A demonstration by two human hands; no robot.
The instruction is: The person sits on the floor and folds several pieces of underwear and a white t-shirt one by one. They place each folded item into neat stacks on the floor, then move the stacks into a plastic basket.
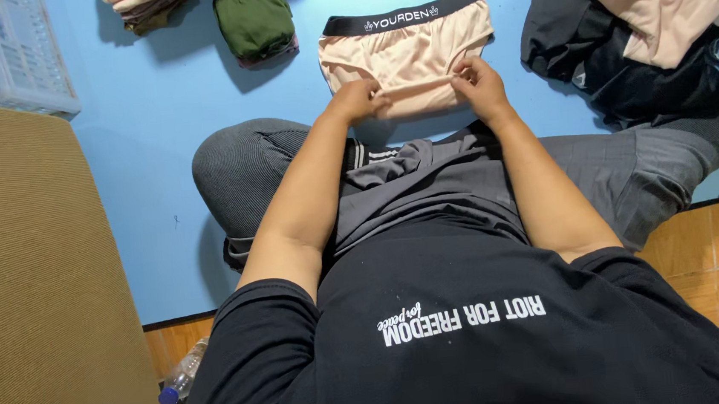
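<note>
Head view: the left hand (357,99) and right hand (479,86) each close a pinching grip on the lower edge of one peach brief (406,57) lying flat on the blue mat (156,115). Two folded garments (255,18) lie beyond; one clothes heap (644,17) sits to the right.

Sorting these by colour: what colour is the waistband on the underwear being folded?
Black, on peach underwear; the head view shows it clearly.
</note>
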